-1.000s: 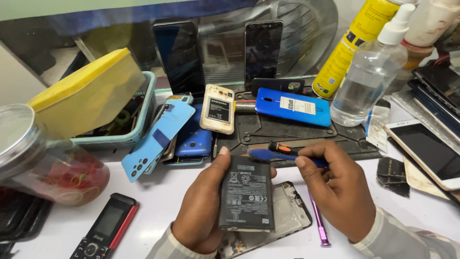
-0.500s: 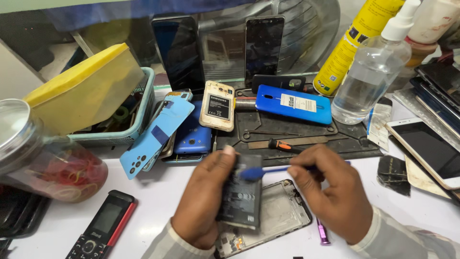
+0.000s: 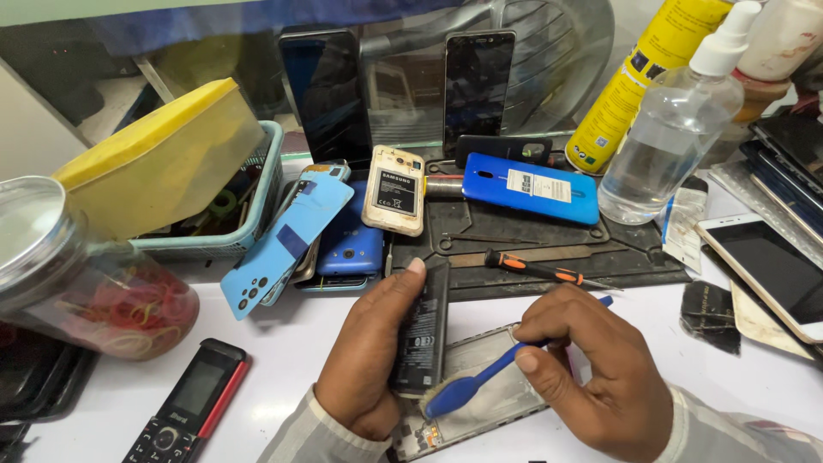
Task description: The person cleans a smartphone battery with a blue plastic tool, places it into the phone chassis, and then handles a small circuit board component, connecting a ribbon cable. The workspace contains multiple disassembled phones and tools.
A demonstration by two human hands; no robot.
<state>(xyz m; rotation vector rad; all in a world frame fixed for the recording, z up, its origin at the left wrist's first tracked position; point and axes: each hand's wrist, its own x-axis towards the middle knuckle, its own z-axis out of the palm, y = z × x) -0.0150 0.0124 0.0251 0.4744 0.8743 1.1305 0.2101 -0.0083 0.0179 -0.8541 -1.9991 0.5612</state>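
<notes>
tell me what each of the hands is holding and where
Left hand grips a black phone battery by its long edges; right hand holds a blue brush by its handle.

White table (image 3: 283, 343): keypad phone (image 3: 187, 401), black mat (image 3: 531, 240).

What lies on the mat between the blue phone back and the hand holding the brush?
In the head view, an orange-handled screwdriver lies between the blue phone back and the right hand holding the blue brush.

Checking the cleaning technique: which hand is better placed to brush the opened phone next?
Right hand, probably: it grips the blue brush, bristles down by the opened phone. Left hand is busy holding the battery.
</notes>
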